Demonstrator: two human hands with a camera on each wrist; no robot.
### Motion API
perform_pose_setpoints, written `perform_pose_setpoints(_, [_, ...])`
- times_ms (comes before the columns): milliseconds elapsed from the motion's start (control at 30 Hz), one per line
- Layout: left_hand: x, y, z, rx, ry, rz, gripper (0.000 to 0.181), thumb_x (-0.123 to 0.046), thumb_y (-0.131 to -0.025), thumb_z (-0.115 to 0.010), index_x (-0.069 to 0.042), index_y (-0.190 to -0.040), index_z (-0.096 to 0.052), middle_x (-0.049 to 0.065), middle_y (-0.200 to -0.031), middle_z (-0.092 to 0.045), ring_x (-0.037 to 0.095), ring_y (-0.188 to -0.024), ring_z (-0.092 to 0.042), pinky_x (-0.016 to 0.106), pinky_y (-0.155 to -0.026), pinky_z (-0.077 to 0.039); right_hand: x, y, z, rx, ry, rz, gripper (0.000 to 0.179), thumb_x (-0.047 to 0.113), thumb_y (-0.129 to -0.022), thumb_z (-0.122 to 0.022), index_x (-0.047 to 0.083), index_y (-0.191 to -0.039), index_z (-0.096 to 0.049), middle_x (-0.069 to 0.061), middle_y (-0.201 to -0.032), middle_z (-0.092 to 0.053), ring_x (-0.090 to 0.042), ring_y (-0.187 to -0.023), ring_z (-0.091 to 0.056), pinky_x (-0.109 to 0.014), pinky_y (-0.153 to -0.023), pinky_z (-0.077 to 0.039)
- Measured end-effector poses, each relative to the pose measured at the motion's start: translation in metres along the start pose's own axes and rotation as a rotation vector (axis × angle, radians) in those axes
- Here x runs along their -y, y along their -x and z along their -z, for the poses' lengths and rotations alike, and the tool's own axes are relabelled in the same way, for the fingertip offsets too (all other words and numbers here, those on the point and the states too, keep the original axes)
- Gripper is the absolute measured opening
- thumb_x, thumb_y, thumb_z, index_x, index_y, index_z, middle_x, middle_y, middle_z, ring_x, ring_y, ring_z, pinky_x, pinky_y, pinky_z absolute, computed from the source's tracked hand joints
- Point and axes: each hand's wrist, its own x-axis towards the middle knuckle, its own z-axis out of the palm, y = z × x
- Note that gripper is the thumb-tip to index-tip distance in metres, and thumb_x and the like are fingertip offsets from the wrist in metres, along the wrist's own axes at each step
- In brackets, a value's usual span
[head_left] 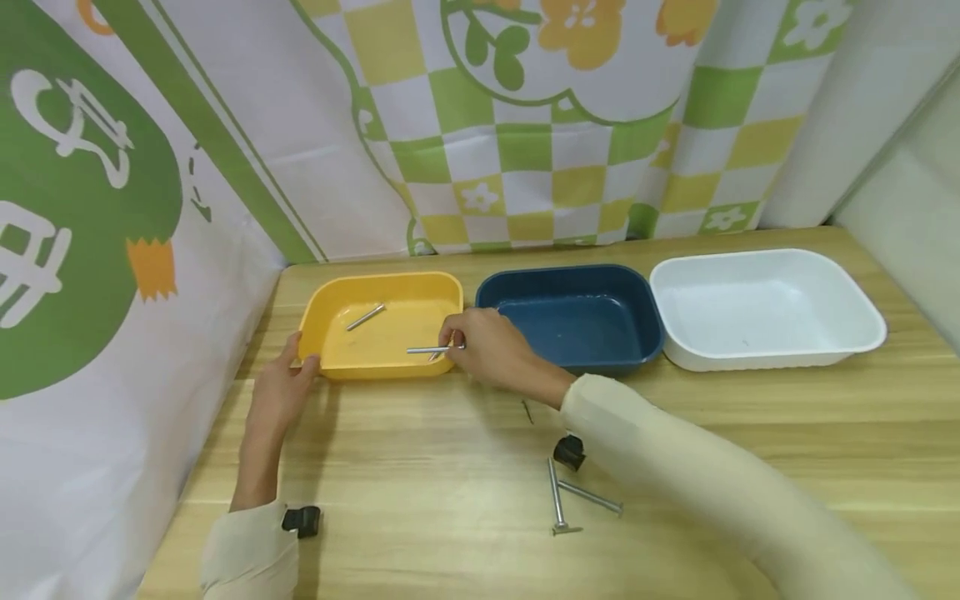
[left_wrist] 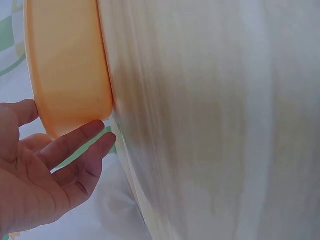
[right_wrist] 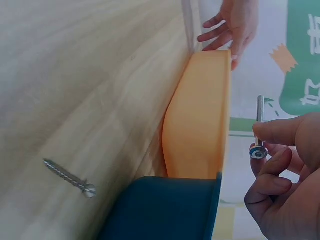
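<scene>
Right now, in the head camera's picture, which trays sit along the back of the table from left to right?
yellow tray → dark blue tray → white tray

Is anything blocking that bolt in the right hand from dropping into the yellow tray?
Nothing visible. The right hand pinches the bolt above the yellow tray, which holds only one other bolt off to the far side. The left hand touches the tray's outer corner.

Silver bolt (head_left: pixel 429 350) held level over the yellow tray's (head_left: pixel 330 293) near rim
</scene>
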Motion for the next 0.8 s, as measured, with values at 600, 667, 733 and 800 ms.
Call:
perform_pose_setpoints(600, [0.000, -0.002, -0.001, 0.011, 0.024, 0.012, 0.061, -0.044, -0.092, -0.035, -0.016, -0.144, -0.017, 0.026, -0.120, -0.049, 0.037, -0.105, -0.051, 0.049, -0.078, -0.042, 0.003, -0.028, -0.027, 0.090, 0.074, -0.020, 0.010, 0.016, -0.079, -0.063, 0.019, -0.088, -0.067, 0.009, -0.070, -0.055, -0.009, -0.061, -0.051, -0.025, -0.052, -0.040])
perform_pose_setpoints(667, [0.000, -0.002, 0.000, 0.010, 0.015, 0.014, 0.061, -0.045, -0.092, -0.034, -0.016, -0.144, -0.017, 0.026, -0.122, -0.048, 0.036, -0.106, -0.051, 0.048, -0.078, -0.041, 0.003, -0.028, -0.028, 0.095, 0.063, -0.012, 0.011, 0.016, -0.080, -0.063, 0.018, -0.090, -0.067, 0.008, -0.073, -0.055, -0.009, -0.064, -0.051, -0.025, -0.053, -0.041])
perform_pose_setpoints(733, [-0.001, -0.002, 0.000, 0.008, 0.002, 0.018, 0.062, -0.045, -0.092, -0.033, -0.015, -0.144, -0.018, 0.025, -0.123, -0.047, 0.035, -0.107, -0.050, 0.048, -0.078, -0.041, 0.002, -0.028, -0.028, 0.092, 0.051, 0.006, 0.012, 0.017, -0.081, -0.063, 0.017, -0.092, -0.067, 0.006, -0.076, -0.056, -0.010, -0.067, -0.052, -0.026, -0.055, -0.041])
perform_pose_setpoints(800, [-0.001, -0.002, 0.002, 0.007, -0.007, 0.019, 0.062, -0.046, -0.092, -0.033, -0.015, -0.144, -0.018, 0.026, -0.125, -0.045, 0.035, -0.108, -0.049, 0.048, -0.079, -0.040, 0.002, -0.027, -0.028, 0.080, 0.046, 0.017, 0.013, 0.017, -0.081, -0.062, 0.017, -0.093, -0.067, 0.004, -0.080, -0.058, -0.010, -0.071, -0.052, -0.026, -0.058, -0.042])
